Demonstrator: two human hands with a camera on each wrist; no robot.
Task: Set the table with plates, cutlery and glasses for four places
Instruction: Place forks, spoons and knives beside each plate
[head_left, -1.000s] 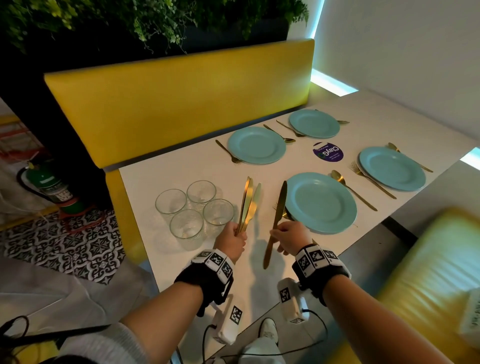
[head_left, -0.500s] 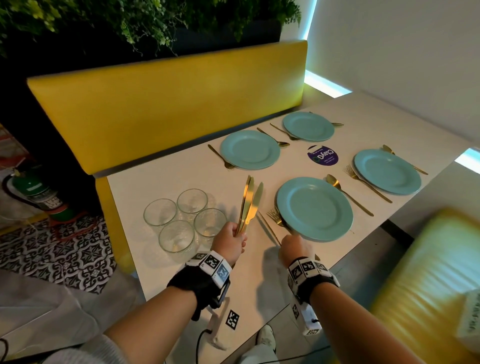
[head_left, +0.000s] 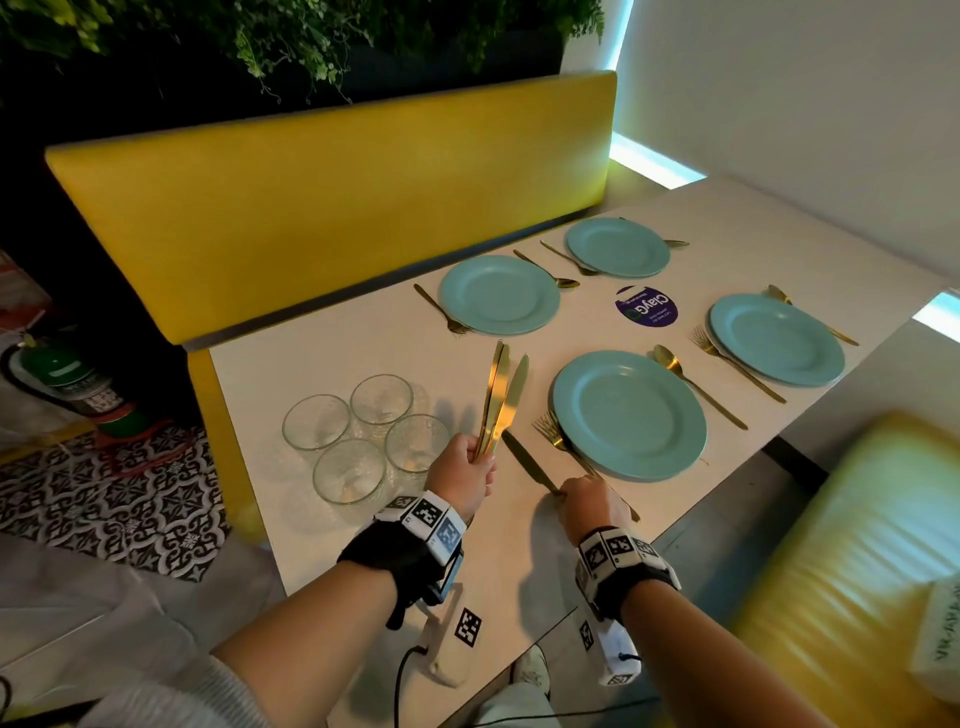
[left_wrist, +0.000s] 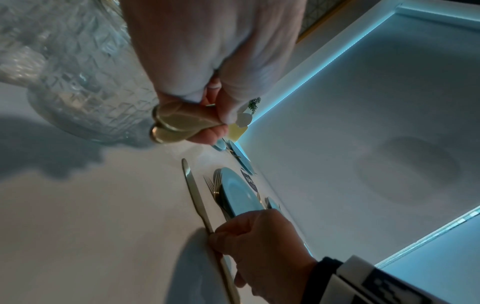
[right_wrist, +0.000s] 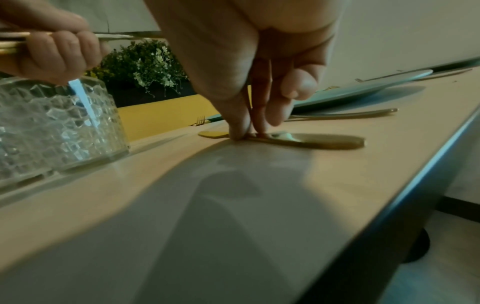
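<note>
Several teal plates lie on the white table (head_left: 337, 358), each with a gold fork and spoon beside it. My left hand (head_left: 460, 467) grips three gold knives (head_left: 501, 395) upright by their handles (left_wrist: 176, 123). A fourth gold knife (head_left: 527, 465) lies flat on the table, left of the fork (head_left: 553, 439) beside the nearest plate (head_left: 628, 413). My right hand (head_left: 587, 506) pinches this knife's handle (right_wrist: 324, 142) at the table surface, fingertips (right_wrist: 239, 131) touching down on it. The knife (left_wrist: 193, 191) also shows in the left wrist view, running under the right hand (left_wrist: 262, 236).
Several cut-glass tumblers (head_left: 363, 436) stand clustered left of my left hand. A purple round sticker (head_left: 647, 306) marks the table's middle. A yellow bench back (head_left: 332, 197) runs along the far side, another yellow seat (head_left: 857, 545) sits at the near right. The table's edge is close to my wrists.
My right hand has brought its knife down from upright to lie flat on the table, left of the fork. The left hand has kept its three knives upright.
</note>
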